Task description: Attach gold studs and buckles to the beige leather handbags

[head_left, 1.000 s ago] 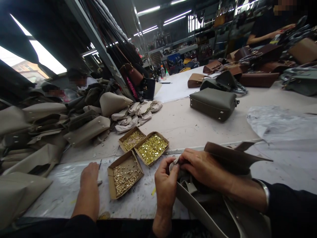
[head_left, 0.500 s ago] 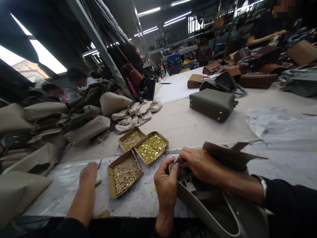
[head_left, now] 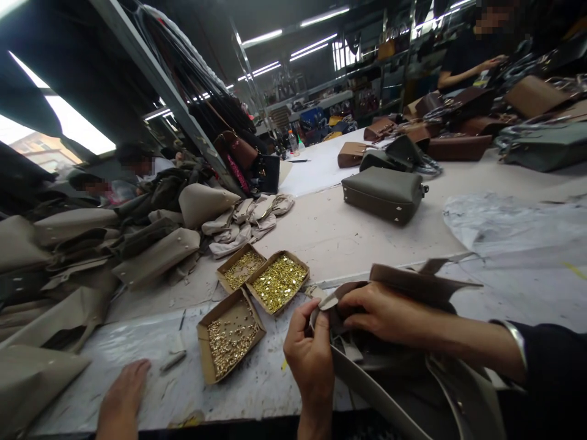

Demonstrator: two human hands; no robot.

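Observation:
A grey-brown leather handbag (head_left: 380,400) lies tilted at the lower right, its opening towards me and a long strap or edge band curving down. My left hand (head_left: 312,348) is closed, with thumb and forefinger pinching a pale folded edge (head_left: 329,300) of the bag. My right hand (head_left: 389,311) comes in from the right with bent fingers closed on the bag's rim, just beside the left. Its fingertips are partly hidden by the leather. A stiff brown flap (head_left: 413,284) stands up behind the right hand.
Three cardboard trays hold small metal parts: gold studs (head_left: 279,281), smaller gold pieces (head_left: 241,269) and copper-toned pieces (head_left: 229,342). Another person's hand (head_left: 123,391) rests at the lower left near a small grey object (head_left: 173,360). Bags (head_left: 156,256) pile up left; a finished-looking bag (head_left: 383,194) lies ahead.
My right hand has shifted slightly right, away from my left fingertips, and more of the pale edge shows. The other person's hand has moved left and down, off the small grey object.

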